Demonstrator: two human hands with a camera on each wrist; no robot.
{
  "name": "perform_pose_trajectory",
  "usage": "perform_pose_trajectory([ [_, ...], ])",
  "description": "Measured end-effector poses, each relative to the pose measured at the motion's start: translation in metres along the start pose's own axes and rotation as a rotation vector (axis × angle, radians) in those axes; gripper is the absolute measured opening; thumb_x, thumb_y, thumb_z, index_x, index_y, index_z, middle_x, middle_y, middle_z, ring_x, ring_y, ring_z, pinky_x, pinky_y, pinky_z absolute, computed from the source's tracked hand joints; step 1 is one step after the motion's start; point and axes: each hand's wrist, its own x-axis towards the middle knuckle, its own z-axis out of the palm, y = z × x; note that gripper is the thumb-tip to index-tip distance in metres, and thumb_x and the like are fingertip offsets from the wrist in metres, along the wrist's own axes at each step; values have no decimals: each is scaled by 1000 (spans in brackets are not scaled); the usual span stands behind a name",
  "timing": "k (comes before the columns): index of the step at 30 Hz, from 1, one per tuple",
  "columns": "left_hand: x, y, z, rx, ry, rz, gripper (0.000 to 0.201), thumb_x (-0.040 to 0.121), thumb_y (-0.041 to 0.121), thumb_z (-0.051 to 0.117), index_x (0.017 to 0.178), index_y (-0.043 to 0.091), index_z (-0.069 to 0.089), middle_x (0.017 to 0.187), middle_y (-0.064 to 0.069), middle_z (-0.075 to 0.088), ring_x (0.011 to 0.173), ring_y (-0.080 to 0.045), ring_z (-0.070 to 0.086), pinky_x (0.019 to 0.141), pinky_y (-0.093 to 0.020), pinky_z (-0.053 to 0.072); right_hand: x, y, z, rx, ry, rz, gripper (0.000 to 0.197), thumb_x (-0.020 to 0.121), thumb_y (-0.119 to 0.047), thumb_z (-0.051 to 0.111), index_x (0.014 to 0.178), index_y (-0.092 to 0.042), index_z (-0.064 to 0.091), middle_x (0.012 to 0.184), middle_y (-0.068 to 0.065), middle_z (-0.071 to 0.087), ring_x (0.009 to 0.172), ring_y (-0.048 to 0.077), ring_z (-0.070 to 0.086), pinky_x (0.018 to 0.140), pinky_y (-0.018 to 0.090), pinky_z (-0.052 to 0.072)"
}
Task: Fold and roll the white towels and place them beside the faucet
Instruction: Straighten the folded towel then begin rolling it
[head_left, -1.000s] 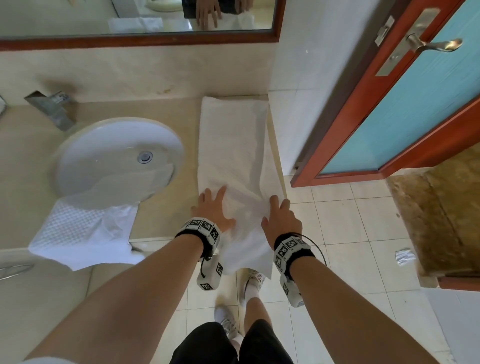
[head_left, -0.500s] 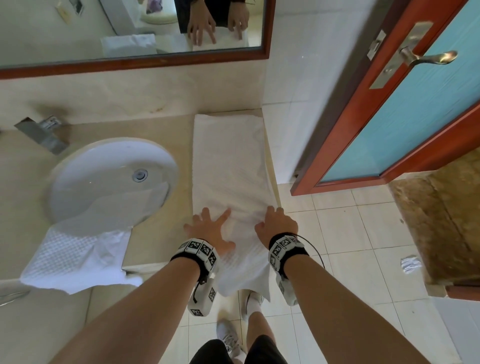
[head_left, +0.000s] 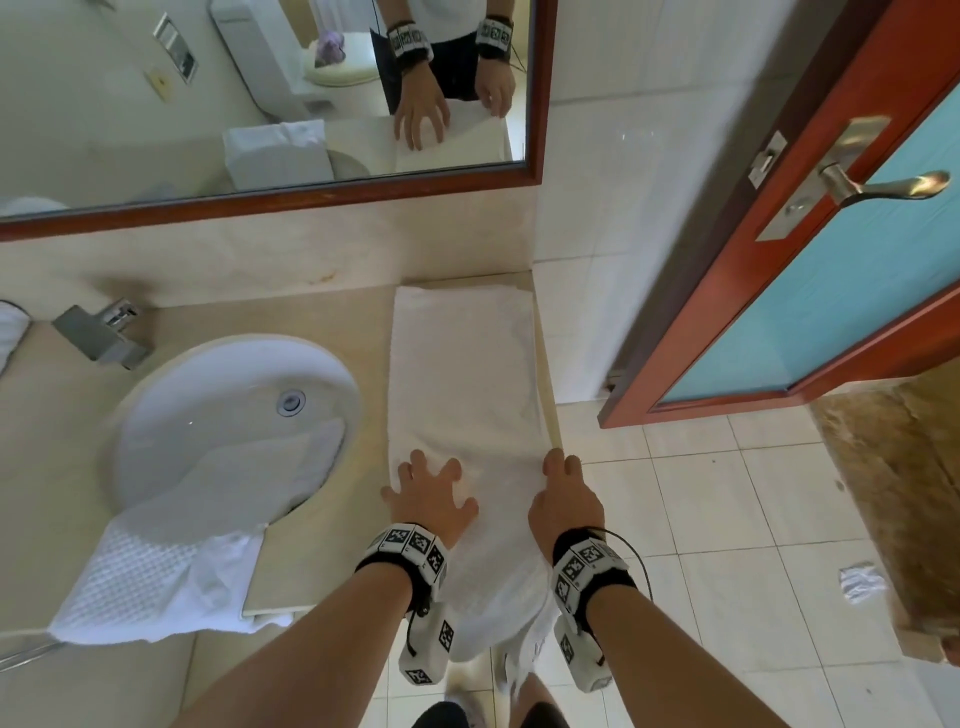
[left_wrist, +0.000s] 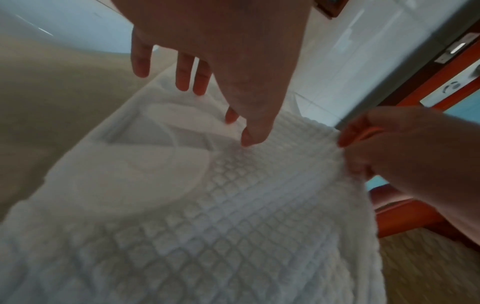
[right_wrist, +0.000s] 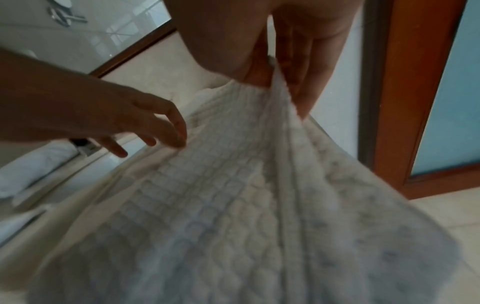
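A long white towel (head_left: 462, 374) is lying lengthwise on the right end of the beige counter (head_left: 322, 322), its far end reaching toward the back wall and its near end hanging over the counter's front edge. The left hand (head_left: 428, 493) is resting palm-down on the towel's near part with fingers spread, fingertips touching the waffle weave. The right hand (head_left: 563, 499) is pinching the towel's right edge between thumb and fingers, lifting a ridge of cloth; how many layers it is holding cannot be told from the blurred wrist view. A second white towel (head_left: 166, 561) is draping from the basin (head_left: 228, 415) over the counter's front edge, well to the left of the hands. The faucet (head_left: 101, 332) is standing at the far left behind the basin, and what seems to be a rolled towel (head_left: 10, 327) is lying just beside it at the frame's edge. The mirror (head_left: 260, 104) above is reflecting both hands, and a red-framed door (head_left: 831, 249) is standing at right.
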Motion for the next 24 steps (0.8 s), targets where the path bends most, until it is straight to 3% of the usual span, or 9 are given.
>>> perform_pose_trajectory([
  [2,8,-2,-3,-30,-19,-19,76,78,58,65,141,44,25,147,-7,22,129,-30,35,100,-51,38,8,4,-5,93,44,60,37,87,2,45,122,-11,41,114,8,47,71,27,57,59,31,43],
  [4,17,-4,-5,-41,-25,-17,93,73,61,69,147,47,15,155,-6,13,136,-29,31,104,-50,34,19,12,-6,143,39,125,33,86,7,41,115,-9,42,111,10,46,69,26,54,60,32,46],
  [9,23,-7,-2,-51,-8,62,96,72,61,66,150,47,12,162,3,-3,147,-21,12,114,-50,20,48,18,-5,-21,-21,76,28,91,-9,49,118,-14,44,113,6,47,91,25,59,66,36,53],
  [13,31,-7,0,-157,79,32,76,72,53,51,145,42,30,159,7,19,144,-17,23,114,-49,20,71,1,-3,-85,117,-97,33,80,-17,62,112,-11,55,105,9,56,90,28,55,70,39,51],
  [15,42,-6,-5,-180,128,19,70,76,54,43,144,41,32,148,8,36,134,-18,36,111,-49,25,87,-9,-5,-149,116,-188,44,77,-22,64,119,-12,56,115,11,58,101,31,55,82,42,49],
  [17,58,-6,-13,-139,138,22,64,84,53,41,145,42,31,134,6,43,122,-20,44,106,-49,31,104,-22,-7,-197,18,-240,58,82,-27,61,137,-14,46,144,13,45,131,33,42,105,44,38],
  [19,78,-7,-22,-82,133,10,52,90,52,40,141,42,37,123,1,45,113,-23,47,100,-48,34,122,-31,-9,-219,-71,-245,68,90,-33,53,151,-13,28,161,13,19,149,31,15,119,43,17],
  [21,100,-8,-33,-71,145,-22,37,92,49,42,127,40,49,115,-1,43,107,-23,45,96,-45,37,139,-40,-9,-262,-125,-216,74,97,-39,42,157,-11,10,165,12,0,152,27,-3,123,42,3],
  [24,133,-12,-48,-135,141,-61,22,90,45,53,109,33,55,123,-5,36,114,-26,41,99,-46,37,157,-51,-10,-287,-177,-172,74,100,-41,32,157,-8,-1,165,11,-9,152,24,-11,123,42,-1],
])
